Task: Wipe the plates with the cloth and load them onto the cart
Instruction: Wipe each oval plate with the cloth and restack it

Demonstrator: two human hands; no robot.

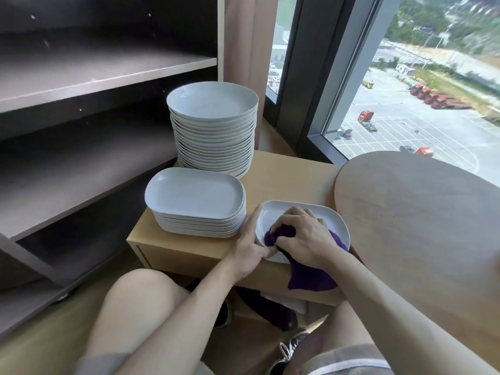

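The right hand (305, 236) clenches a bunched purple cloth (311, 280) on a white oblong ceramic plate (334, 221) at the near edge of the low pale-wood cabinet (284, 171); the left hand (247, 246) braces its rim, fingers straight. Wiping is in hand; next, I judge, the plate goes left to the dark grey shelved cart (94, 74), past the stacked white plates (194, 196).

We note a dark-framed window (433, 117) admitting daylight at right, a pink curtain (243, 36) beside it, a light wooden bench (284, 174), a round wooden table (419, 212) and a wooden floor (40, 347).
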